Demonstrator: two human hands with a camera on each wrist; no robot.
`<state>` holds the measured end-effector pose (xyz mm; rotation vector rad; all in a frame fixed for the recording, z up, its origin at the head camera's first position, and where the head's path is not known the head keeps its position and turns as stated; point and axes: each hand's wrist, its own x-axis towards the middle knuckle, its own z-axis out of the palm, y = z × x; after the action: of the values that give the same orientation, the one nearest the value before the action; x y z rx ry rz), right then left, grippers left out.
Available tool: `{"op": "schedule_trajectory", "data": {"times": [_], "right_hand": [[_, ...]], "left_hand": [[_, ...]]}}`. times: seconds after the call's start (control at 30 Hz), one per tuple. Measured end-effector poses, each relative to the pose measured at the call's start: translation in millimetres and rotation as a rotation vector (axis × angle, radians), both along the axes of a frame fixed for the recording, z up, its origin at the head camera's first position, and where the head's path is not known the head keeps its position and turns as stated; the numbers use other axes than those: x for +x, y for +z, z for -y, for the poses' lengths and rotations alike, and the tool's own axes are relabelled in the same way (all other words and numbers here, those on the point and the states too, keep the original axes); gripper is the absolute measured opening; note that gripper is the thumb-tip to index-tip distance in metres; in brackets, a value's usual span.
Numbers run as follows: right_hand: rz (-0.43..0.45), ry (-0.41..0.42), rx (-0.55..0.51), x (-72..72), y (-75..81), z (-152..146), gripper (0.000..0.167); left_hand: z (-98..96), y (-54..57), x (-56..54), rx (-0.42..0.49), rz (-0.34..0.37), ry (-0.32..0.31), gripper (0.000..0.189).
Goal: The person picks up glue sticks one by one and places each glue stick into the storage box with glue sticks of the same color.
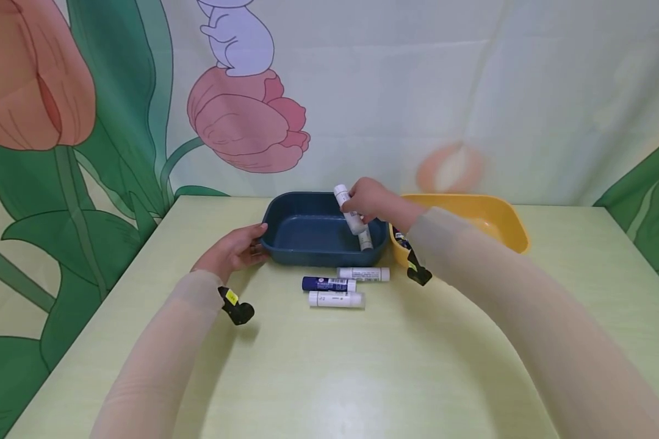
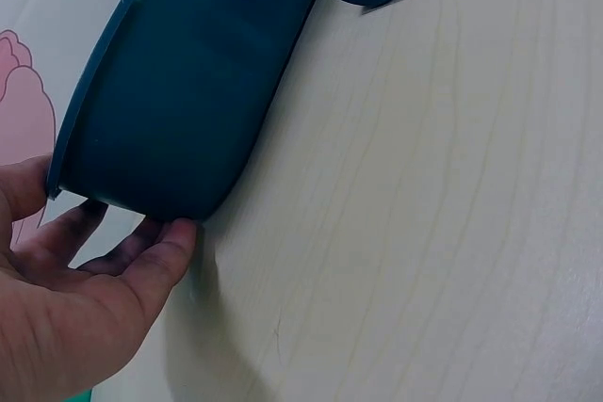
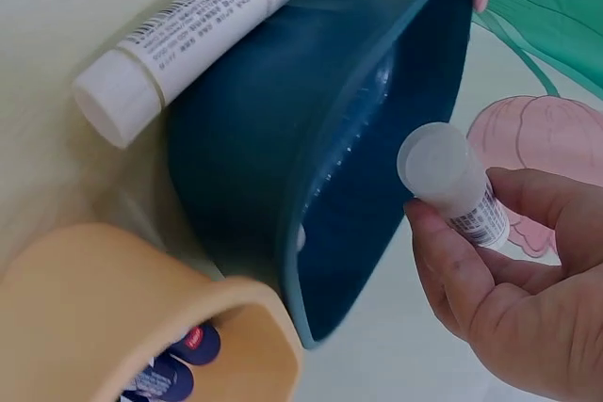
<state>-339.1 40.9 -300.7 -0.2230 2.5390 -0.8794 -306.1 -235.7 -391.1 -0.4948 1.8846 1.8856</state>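
Observation:
My right hand [image 1: 374,198] pinches a white glue stick [image 3: 462,181] between thumb and fingers, tilted above the right side of a dark blue plastic bin [image 1: 315,258]. Inside that bin, another white glue stick [image 1: 365,239] leans near the right wall, partly hidden by the held one. At the bin's left end my left hand [image 2: 94,298] grips it, thumb at the rim and fingertips against the outer wall. Lying in front of the bin are a white glue stick [image 1: 363,274], a dark blue one [image 1: 328,285] and a second white one [image 1: 337,299].
A yellow bin [image 1: 513,235] stands close to the blue bin's right side, partly covered by my right forearm. Dark blue glue sticks [image 3: 196,344] lie inside it. Behind the pale table [image 1: 329,372] hangs a cloth [image 1: 384,97] printed with flowers and a white animal.

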Motion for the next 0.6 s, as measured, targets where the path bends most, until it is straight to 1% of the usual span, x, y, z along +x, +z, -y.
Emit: {"op": "schedule_trajectory", "data": {"times": [0.27,0.47,0.6], "right_hand": [[0.014,-0.008,0.012,-7.8,-17.0,9.4,0.039],[0.019,-0.001,0.046,-13.2,-37.9,15.0,0.037],[0.024,-0.015,0.045,-18.2,-51.5,20.1,0.037]], "left_hand": [[0.7,0.2,0.0,0.009,-0.009,0.007,0.057],[0.9,-1.7,-1.1,0.0,0.003,0.03,0.056],[0.0,-2.5,-1.4,0.002,0.005,0.045,0.056]]}}
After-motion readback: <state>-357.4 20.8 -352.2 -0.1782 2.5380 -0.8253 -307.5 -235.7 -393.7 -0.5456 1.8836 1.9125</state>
